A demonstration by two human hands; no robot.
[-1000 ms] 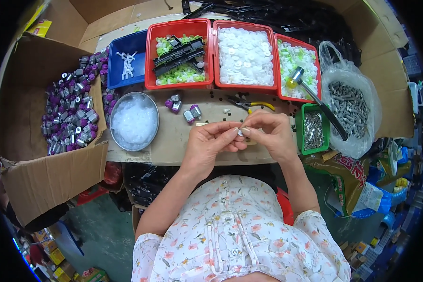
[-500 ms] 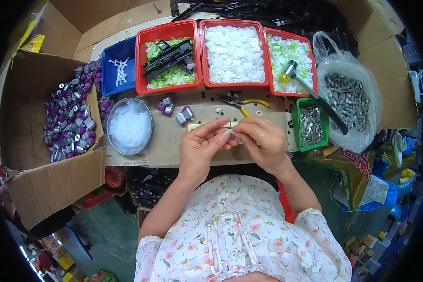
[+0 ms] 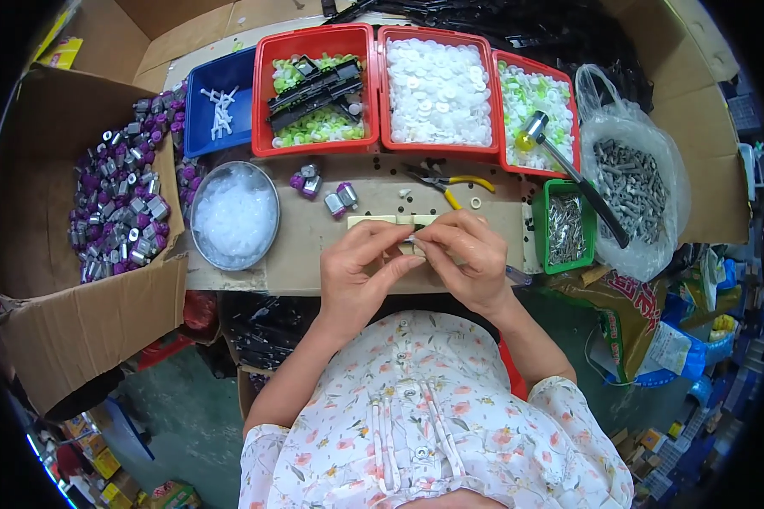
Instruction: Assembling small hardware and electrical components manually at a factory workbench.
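Note:
Over a pale cream block [image 3: 365, 222] my two hands meet at the fingertips. My right hand [image 3: 469, 263] is closed in a pinch on a small whitish piece [image 3: 411, 240], whose exact kind is too small to tell. My left hand [image 3: 358, 270] has its fingers bent against the same spot, the thumb lying lower; what its fingertips hold is hidden. A little dark part [image 3: 418, 226] shows at the block, just behind the fingertips. Beyond the hands lie yellow-handled pliers [image 3: 450, 182], a white ring [image 3: 475, 203] and metal-and-purple fittings [image 3: 341, 200].
Red bins [image 3: 497, 102] of white and green discs line the back, beside a blue tray [image 3: 197, 110]. At left are a bowl of clear jelly-like material [image 3: 234, 216] and a fittings carton [image 3: 85, 305]. A hammer [image 3: 579, 181] leans above a green pin box [image 3: 542, 222], near a bag [image 3: 675, 182].
My left thumb has come away from the fingertip pinch and sits lower. Both hands are now nearer the cream block. The whole view has shifted slightly.

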